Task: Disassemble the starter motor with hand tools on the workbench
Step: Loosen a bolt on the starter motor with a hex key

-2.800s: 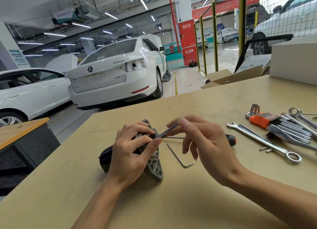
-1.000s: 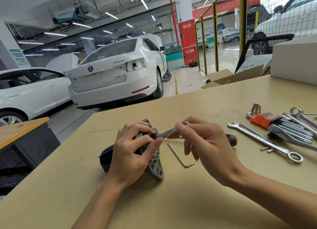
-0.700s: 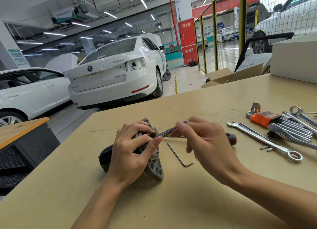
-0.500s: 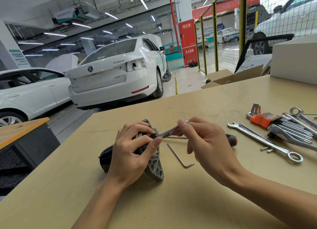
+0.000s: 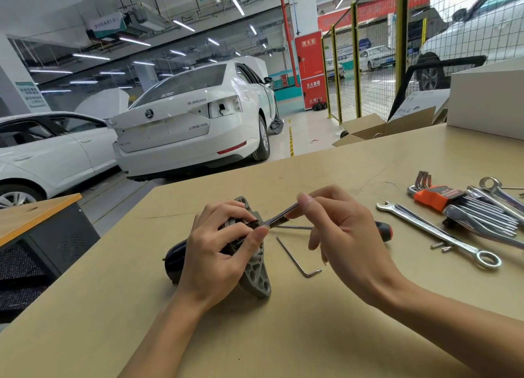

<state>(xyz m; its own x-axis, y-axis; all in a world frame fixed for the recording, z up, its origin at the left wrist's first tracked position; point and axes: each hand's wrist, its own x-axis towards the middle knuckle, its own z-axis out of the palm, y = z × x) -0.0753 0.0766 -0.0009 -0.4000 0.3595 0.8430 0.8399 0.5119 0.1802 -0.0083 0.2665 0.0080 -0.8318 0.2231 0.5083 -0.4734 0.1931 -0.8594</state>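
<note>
— Can you see much of the starter motor (image 5: 255,275) from where you stand?

— Not much. It lies on the bench (image 5: 255,335) with the left hand (image 5: 218,253) wrapped over it; only the grey flange and a bit of dark body at the back show. The left fingers (image 5: 226,210) curl round the housing.

— And the right hand (image 5: 346,236)?

— Pinching a slim metal wrench (image 5: 280,216) between thumb and fingertip. Its tip meets the motor under the left thumb, so the fastener is hidden.

— How many loose tools?

— One hex key (image 5: 297,260) near the motor, one screwdriver (image 5: 382,231) mostly behind the right hand, one long combination spanner (image 5: 436,234), and one orange-holdered hex key set (image 5: 442,197). More spanners run off the right edge; I cannot count them.
</note>
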